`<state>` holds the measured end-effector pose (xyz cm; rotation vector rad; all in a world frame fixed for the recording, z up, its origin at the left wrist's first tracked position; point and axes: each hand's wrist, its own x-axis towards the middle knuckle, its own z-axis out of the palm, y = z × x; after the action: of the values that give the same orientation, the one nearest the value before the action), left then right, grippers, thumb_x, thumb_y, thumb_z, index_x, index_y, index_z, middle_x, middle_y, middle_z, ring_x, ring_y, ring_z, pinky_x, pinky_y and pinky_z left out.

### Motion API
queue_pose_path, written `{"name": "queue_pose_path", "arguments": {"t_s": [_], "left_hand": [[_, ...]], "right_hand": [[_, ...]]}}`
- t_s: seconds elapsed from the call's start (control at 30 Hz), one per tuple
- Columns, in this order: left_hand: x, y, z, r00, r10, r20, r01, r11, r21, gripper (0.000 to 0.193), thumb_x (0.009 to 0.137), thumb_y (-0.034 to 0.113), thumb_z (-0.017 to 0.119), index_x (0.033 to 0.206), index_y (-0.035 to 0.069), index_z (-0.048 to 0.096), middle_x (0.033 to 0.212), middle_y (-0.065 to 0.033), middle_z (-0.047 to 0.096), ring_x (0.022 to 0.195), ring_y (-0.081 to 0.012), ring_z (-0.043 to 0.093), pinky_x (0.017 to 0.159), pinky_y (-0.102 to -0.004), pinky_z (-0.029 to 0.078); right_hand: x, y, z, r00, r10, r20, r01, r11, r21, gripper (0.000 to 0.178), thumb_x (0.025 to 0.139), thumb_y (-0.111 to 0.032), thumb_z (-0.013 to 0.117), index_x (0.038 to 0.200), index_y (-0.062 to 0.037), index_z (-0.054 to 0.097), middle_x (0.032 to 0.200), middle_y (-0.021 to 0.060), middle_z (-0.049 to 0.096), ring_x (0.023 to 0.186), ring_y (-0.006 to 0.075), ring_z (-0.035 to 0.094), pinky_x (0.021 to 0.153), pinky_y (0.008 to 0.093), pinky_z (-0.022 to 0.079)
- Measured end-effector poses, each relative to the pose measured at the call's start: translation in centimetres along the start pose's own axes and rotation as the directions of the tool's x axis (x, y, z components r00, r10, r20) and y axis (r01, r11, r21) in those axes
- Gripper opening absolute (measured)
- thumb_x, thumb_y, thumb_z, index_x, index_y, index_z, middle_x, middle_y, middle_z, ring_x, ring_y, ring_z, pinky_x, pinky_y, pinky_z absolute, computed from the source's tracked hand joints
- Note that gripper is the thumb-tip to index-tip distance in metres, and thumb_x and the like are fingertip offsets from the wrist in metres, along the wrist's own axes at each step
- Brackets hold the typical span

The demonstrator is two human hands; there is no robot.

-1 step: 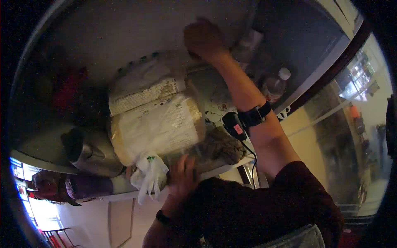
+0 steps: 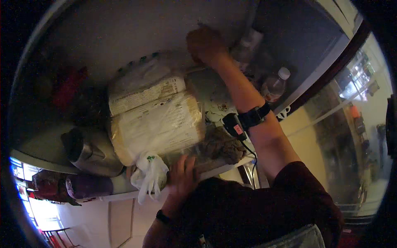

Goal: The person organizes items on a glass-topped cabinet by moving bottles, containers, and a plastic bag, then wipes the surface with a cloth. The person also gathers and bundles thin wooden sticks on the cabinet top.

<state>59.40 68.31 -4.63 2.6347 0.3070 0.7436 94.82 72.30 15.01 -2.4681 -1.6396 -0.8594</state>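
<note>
Upper centre, one right hand (image 2: 205, 44) is curled (round anything? I can't tell). Lower centre, one left hand (image 2: 182, 175), fingers outstretched, grips nothing visible beside one white bag (image 2: 149, 171).

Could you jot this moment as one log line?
left hand: beside white bag | right hand: beyond wrapped package, grip unclear | bottle: capped

Around the labelled package (image 2: 157, 128), the openest path runs toward 11 and 12 o'clock, above its far edge. The right hand (image 2: 206, 44) fills 1 o'clock; a capped bottle (image 2: 273, 87) obstructs between 2 and 3, the left hand (image 2: 182, 177) 5, a white bag (image 2: 149, 173) 6, a metal container (image 2: 97, 156) 8.
</note>
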Motion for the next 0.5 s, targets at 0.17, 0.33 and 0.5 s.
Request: {"name": "queue_pose_path", "arguments": {"t_s": [0.17, 0.33, 0.5], "left_hand": [[0.5, -0.4, -0.5, 0.998, 0.064, -0.004, -0.064, 0.998, 0.028, 0.043, 0.083, 0.018, 0.065, 0.124, 0.008, 0.057, 0.126, -0.0184, 0.052, 0.108, -0.0377, 0.055, 0.090, -0.0480, 0.047], [0.4, 0.1, -0.9, 1.000, 0.024, -0.002, -0.024, 0.999, 0.036, 0.042, 0.082, 0.019, 0.065, 0.122, 0.008, 0.059, 0.125, -0.0178, 0.053, 0.107, -0.0382, 0.055, 0.091, -0.0483, 0.047], [0.5, 0.5, -0.9, 1.000, -0.026, 0.010, 0.026, 1.000, -0.007, 0.039, 0.084, 0.019, 0.063, 0.121, 0.008, 0.061, 0.123, -0.0170, 0.054, 0.108, -0.0377, 0.055, 0.091, -0.0483, 0.047]], "right_hand": [[-2.4, 1.7, 12.2, 0.957, 0.067, -0.283, 0.004, 0.970, 0.243, 0.035, 0.087, -0.026, 0.058, 0.119, -0.0131, 0.063, 0.123, 0.0127, 0.059, 0.113, 0.0313, 0.055, 0.102, 0.0483, 0.041], [-4.0, 2.4, 18.2, 0.943, 0.329, -0.054, -0.331, 0.942, -0.058, 0.035, 0.091, -0.028, 0.051, 0.122, -0.0169, 0.063, 0.130, 0.0124, 0.056, 0.126, 0.0308, 0.045, 0.110, 0.0506, 0.032], [-5.2, 0.5, 12.7, 0.948, 0.061, -0.311, -0.082, 0.995, -0.054, 0.030, 0.090, -0.019, 0.053, 0.117, -0.0135, 0.066, 0.126, 0.0145, 0.059, 0.117, 0.0333, 0.054, 0.101, 0.0498, 0.042]]}}
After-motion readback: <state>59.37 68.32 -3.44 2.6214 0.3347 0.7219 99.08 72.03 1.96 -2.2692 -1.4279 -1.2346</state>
